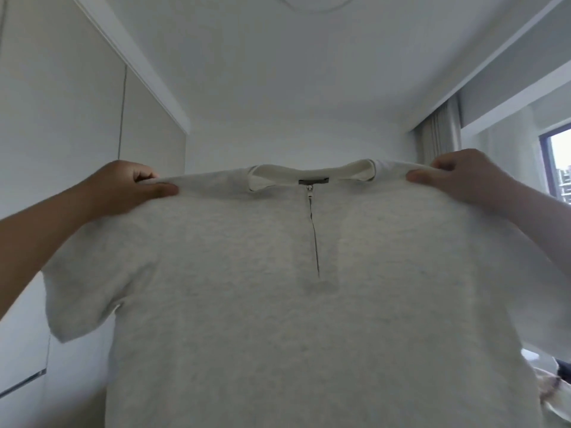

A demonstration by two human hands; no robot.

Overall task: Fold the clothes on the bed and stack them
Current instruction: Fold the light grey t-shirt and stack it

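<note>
A light grey short-sleeved shirt (309, 319) with a short zip at its white collar hangs spread out in front of me, held up at head height. My left hand (129, 186) pinches its left shoulder seam and my right hand (460, 177) pinches the right shoulder seam. The shirt hangs flat and fills most of the view, with one sleeve drooping at the lower left. The bed is hidden behind it.
White wardrobe doors (61, 118) line the left side. A curtain (438, 131) and a window (559, 162) are at the right. A bit of other cloth (553, 393) shows at the lower right edge.
</note>
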